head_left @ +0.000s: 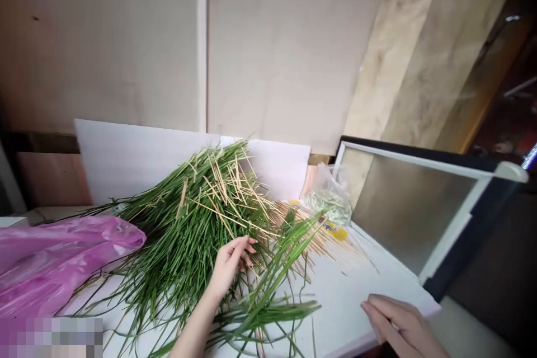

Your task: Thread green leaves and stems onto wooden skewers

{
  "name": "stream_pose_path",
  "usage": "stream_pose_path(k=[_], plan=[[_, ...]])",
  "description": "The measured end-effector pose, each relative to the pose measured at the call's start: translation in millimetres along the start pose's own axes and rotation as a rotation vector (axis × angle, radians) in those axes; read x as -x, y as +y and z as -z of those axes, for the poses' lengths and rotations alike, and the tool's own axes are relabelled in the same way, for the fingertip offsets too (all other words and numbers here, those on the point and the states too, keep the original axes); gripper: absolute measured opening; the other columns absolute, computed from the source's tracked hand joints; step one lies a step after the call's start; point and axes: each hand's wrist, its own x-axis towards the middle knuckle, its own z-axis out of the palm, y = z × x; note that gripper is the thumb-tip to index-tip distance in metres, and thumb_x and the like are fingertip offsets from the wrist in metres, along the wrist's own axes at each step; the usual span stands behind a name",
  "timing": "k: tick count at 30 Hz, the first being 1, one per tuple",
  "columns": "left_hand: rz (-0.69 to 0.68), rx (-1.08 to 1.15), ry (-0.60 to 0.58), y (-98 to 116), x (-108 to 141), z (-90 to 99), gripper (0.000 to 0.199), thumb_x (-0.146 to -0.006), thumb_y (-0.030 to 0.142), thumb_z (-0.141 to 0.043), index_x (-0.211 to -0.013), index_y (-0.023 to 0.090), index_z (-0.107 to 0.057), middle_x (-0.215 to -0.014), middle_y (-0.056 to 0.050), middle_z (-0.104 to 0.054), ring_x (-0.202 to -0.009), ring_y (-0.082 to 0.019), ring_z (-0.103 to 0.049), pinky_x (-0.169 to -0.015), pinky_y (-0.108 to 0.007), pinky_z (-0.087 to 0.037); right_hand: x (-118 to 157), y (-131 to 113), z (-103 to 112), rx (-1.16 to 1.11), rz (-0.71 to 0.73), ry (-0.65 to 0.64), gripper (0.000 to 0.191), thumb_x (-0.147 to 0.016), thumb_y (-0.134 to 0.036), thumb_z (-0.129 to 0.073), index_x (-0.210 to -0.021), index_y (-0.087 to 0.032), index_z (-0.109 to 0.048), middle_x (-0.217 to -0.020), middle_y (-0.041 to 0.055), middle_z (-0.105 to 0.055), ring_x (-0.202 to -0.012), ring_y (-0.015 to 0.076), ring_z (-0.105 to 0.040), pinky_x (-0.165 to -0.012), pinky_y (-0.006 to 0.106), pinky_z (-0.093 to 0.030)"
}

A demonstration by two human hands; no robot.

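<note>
We seem to be in a plain indoor work corner, perhaps a small shop, though we cannot be sure: a white surface (pixel 339 296) carries a heap of green grass stalks (pixel 184 235), beside a bare board wall (pixel 104 39), a marble-patterned panel (pixel 419 56) and a white-framed glass panel (pixel 411 212).

count — hands (pixel 230 266) (pixel 398 321): 2 | grass bundle (pixel 184 229): 1 | pink plastic bag (pixel 62 263): 1 | clear plastic bag (pixel 329 193): 1

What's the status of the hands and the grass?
Left hand in green grass blades, grip unclear. Right hand open near white table edge. Pink plastic bag beside blades.
</note>
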Motion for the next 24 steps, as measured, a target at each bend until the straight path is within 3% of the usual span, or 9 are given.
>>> stream_pose_path(k=[6, 12, 16, 19, 21, 24], plan=[[-0.023, -0.006, 0.001, -10, 4, -3.1, 0.050, -0.091, 0.060, -0.057, -0.098, 0.013, -0.074, -0.088, -0.008, -0.069, -0.061, -0.015, -0.063, -0.047, -0.021, -0.038, -98, -75, 47, 0.185, 0.294, -0.024, 0.049, -0.106, -0.045, -0.040, -0.062, -0.022, -0.039, -0.058, -0.0025, -0.047, -0.054, 0.0151, -0.051, -0.056, 0.028, -0.034], [-0.056, 0.024, 0.037, -14, 9, -7.1, 0.050, -0.092, 0.061, -0.057, -0.104, 0.015, -0.071, -0.086, -0.006, -0.069, -0.056, -0.012, -0.057, -0.047, -0.021, -0.038, -204, -161, 51, 0.077, 0.389, 0.018, 0.053, -0.101, -0.046, -0.046, -0.054, -0.021, -0.045, -0.049, -0.0045, -0.043, -0.048, 0.0121, -0.043, -0.054, 0.026, -0.032], [-0.053, -0.002, 0.020, -17, 10, -9.0, 0.053, -0.092, 0.064, -0.056, -0.108, 0.016, -0.072, -0.082, -0.005, -0.069, -0.054, -0.011, -0.054, -0.046, -0.020, -0.035, -288, -208, 13, -0.031, 0.273, 0.004, 0.050, -0.105, -0.039, -0.043, -0.059, -0.019, -0.049, -0.056, -0.0041, -0.054, -0.044, 0.0085, -0.045, -0.050, 0.023, -0.039], [-0.074, -0.012, 0.017, -21, 9, -10.1, 0.055, -0.091, 0.066, -0.055, -0.107, 0.016, -0.073, -0.079, -0.005, -0.070, -0.053, -0.011, -0.053, -0.048, -0.021, -0.037, -343, -239, -39, 0.011, 0.205, -0.008, 0.032, -0.106, -0.038, -0.053, -0.088, -0.014, -0.064, -0.075, -0.0018, -0.064, -0.057, 0.0102, -0.058, -0.055, 0.024, -0.050], [-0.090, -0.009, 0.020, -25, 9, -11.2, 0.058, -0.090, 0.068, -0.055, -0.106, 0.015, -0.074, -0.076, -0.006, -0.070, -0.052, -0.011, -0.051, -0.049, -0.022, -0.039, -366, -254, -74, 0.067, 0.167, -0.032, 0.024, -0.102, -0.037, -0.062, -0.109, -0.014, -0.066, -0.096, 0.0031, -0.069, -0.074, 0.0142, -0.067, -0.066, 0.030, -0.059], [-0.091, -0.015, 0.023, -30, 8, -13.2, 0.062, -0.087, 0.071, -0.056, -0.101, 0.014, -0.075, -0.073, -0.007, -0.070, -0.051, -0.012, -0.050, -0.049, -0.023, -0.040, -374, -259, -108, 0.192, 0.148, -0.029, 0.026, -0.101, -0.034, -0.065, -0.118, -0.015, -0.065, -0.111, 0.0063, -0.069, -0.088, 0.0183, -0.070, -0.076, 0.036, -0.061]])
